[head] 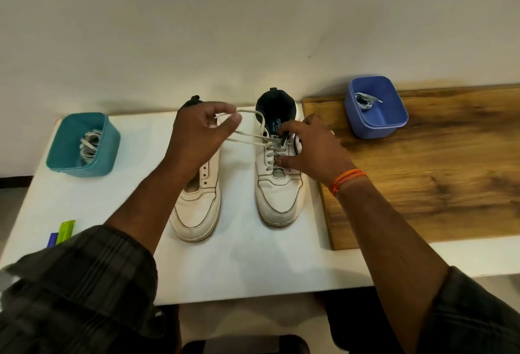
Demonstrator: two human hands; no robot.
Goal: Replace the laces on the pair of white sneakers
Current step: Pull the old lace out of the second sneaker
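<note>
Sneakers sit side by side on the white table [253, 263], toes toward the person: the left sneaker [197, 207] unlaced, partly under the left hand [197, 134], whose fingers pinch the lace [247, 140] pulled taut from the right sneaker [278, 185]. The right hand [309, 148] rests on that shoe, fingertips curled at its eyelets. Beyond each hand stands a tub of laces, teal tub [67, 156] and blue tub [391, 117].
</note>
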